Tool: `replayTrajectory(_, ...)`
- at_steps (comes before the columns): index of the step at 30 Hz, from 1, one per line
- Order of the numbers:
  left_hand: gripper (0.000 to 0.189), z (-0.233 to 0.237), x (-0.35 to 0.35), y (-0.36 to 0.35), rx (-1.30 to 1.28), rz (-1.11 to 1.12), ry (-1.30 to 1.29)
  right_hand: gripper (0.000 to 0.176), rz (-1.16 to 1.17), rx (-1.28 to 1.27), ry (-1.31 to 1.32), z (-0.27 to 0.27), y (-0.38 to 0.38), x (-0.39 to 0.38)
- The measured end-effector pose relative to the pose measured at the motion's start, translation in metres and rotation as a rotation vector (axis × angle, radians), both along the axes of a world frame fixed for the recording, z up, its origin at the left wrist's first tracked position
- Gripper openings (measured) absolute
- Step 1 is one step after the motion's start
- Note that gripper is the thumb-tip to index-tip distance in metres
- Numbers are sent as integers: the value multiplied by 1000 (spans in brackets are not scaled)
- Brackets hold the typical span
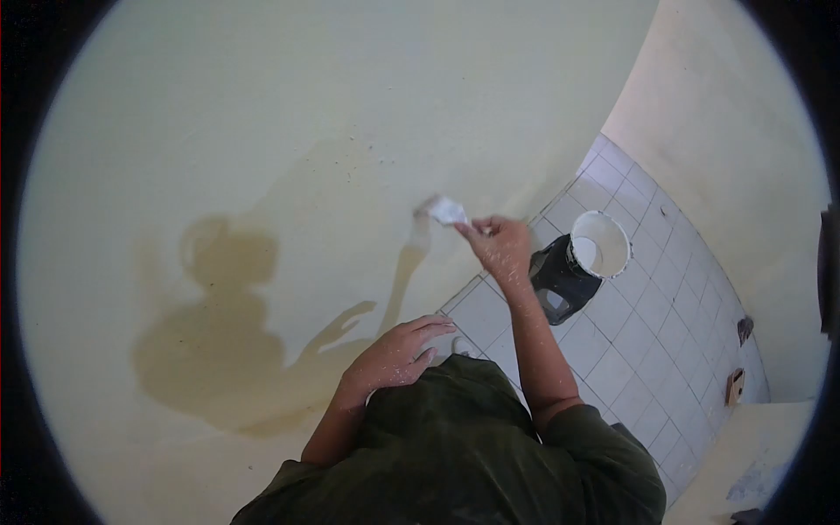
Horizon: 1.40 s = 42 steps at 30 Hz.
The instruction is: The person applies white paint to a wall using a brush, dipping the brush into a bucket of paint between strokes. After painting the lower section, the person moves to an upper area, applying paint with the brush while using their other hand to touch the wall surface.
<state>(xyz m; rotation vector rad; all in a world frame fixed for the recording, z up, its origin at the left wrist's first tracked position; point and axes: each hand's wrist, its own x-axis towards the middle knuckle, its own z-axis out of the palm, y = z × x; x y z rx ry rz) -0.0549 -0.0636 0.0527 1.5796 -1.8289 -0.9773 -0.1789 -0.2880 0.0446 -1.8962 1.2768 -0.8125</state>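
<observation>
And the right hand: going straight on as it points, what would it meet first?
Probably the pale cream wall, via the small white item in the right hand, though depth is unclear.

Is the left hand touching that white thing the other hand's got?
Apart. The head view shows it: the left hand is down low near the shirt, and bare wall shows between it and the white thing.

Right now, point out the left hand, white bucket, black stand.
Left hand (400, 355): head view, back of hand.
White bucket (611, 230): head view, inner wall.
Black stand (576, 290): head view, dark side.
</observation>
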Motion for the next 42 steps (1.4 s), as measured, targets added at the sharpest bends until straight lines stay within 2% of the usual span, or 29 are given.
replayTrajectory(2, 42, 2, -2, -2, 7, -18, 7, 36, 9, -34, -241, 46, 3, -4)
replayTrajectory(4, 41, 2, -4, -4, 12, -29, 10, 29, 8, -132, -555, 67, 5, -3)
replayTrajectory(7, 42, 4, -6, -6, 17, -33, 12, 25, 7, -194, -663, 73, 7, 5)
replayTrajectory(9, 43, 4, -6, -7, 17, -38, 10, 27, 32, -189, -575, 30, -4, 18)
replayTrajectory(14, 45, 2, -5, -6, 12, -10, -15, 30, 3, -31, -446, -148, -5, 32)
replayTrajectory(16, 46, 1, -6, -6, 0, 12, -23, 34, -1, 14, -298, -208, -3, 21)
replayTrajectory(19, 46, 4, -6, -5, 5, 47, -25, 39, -20, 33, 17, -244, 2, -1)
replayTrajectory(23, 46, 6, -3, -9, 7, 40, -48, 44, -88, 108, 384, -250, -7, -8)
replayTrajectory(24, 46, 7, -3, -8, 9, 42, -46, 43, -106, 90, 345, -236, -7, -5)
replayTrajectory(29, 44, 6, -3, -7, -2, 38, -34, 42, -148, -44, 203, -79, -18, 5)
replayTrajectory(32, 44, 1, -3, -7, -8, 31, -42, 41, -157, 49, -106, 26, -15, -2)
replayTrajectory(34, 44, 0, -3, -7, -13, 28, -42, 35, -168, -4, -393, 67, -12, -2)
replayTrajectory(36, 44, 1, -4, -9, -16, 28, -29, 29, -165, -137, -672, 85, -13, 2)
replayTrajectory(39, 44, 1, -3, -11, -33, 10, -12, 28, -128, -200, -744, 86, -17, 15)
replayTrajectory(42, 44, 2, -4, -10, -18, 25, -9, 40, -28, -226, -582, 18, -29, 31)
